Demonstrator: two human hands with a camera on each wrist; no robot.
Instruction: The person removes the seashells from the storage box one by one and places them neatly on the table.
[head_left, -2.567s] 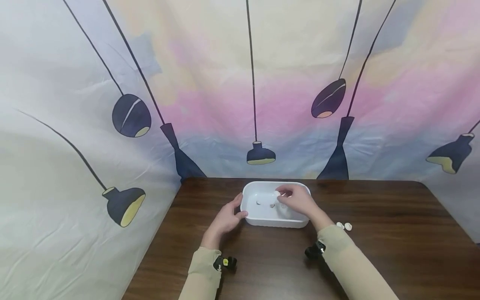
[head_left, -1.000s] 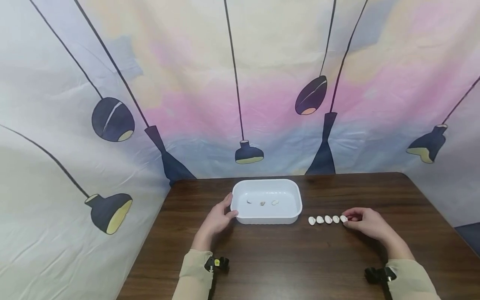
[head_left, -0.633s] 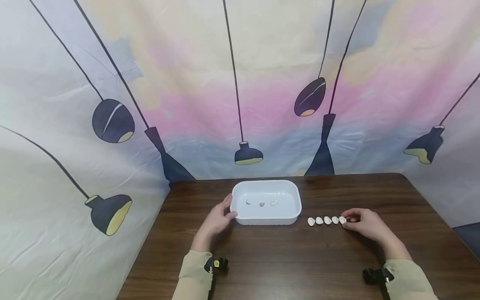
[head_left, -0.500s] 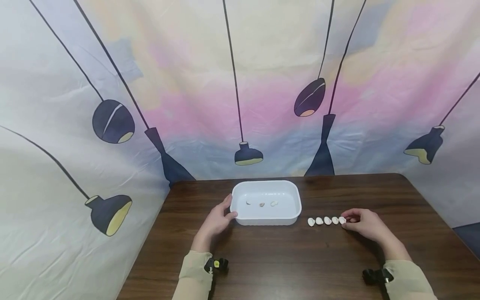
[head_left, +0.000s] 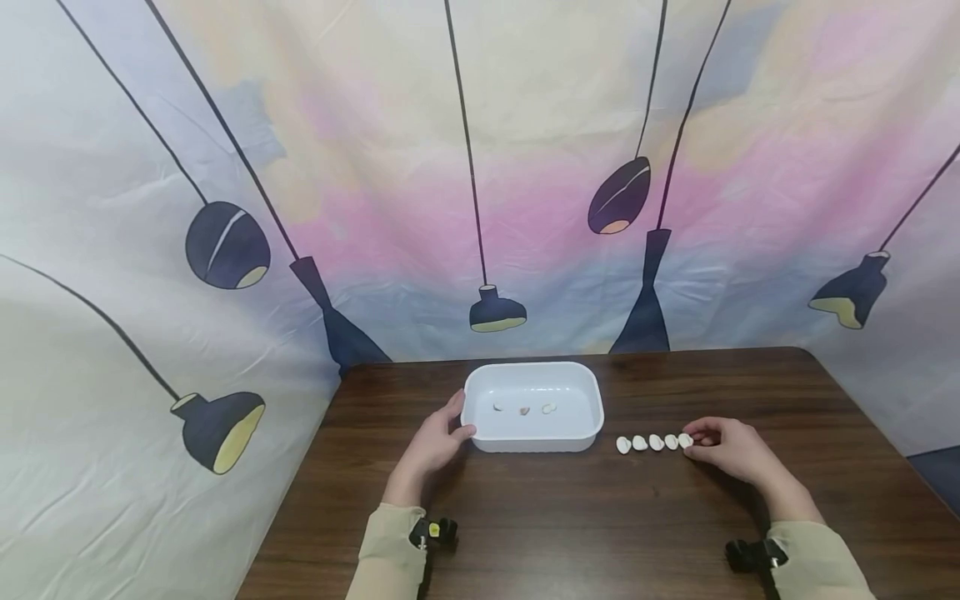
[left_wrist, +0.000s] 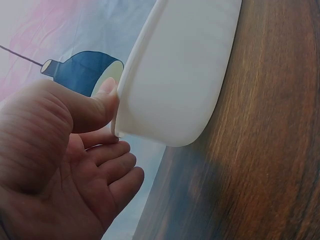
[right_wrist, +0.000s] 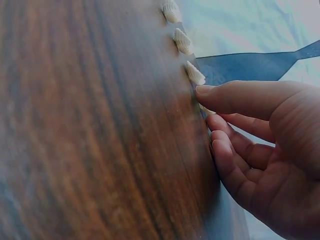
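Observation:
A white rectangular tray point(head_left: 534, 444) stands near the table's back edge, with three small shells inside, one of them a brownish shell point(head_left: 524, 410). My left hand point(head_left: 435, 437) holds the tray's left rim between thumb and fingers; the left wrist view shows the thumb on the rim of the tray point(left_wrist: 175, 75). To the right of the tray, several white shells point(head_left: 656, 442) lie in a row on the table. My right hand point(head_left: 731, 450) pinches the rightmost shell point(head_left: 686, 440) at the row's end. In the right wrist view my right hand point(right_wrist: 265, 150) mostly covers that shell.
The brown wooden table point(head_left: 570, 525) extends toward me and to the right. Behind it hangs a cloth point(head_left: 555, 208) printed with dark lamps. Black cameras are strapped to both wrists, over beige sleeves point(head_left: 817, 554).
My right hand has moved from above the tray to the right end of the shell row, which shows more shells now. Lately both hands stay in place; the left remains at the tray.

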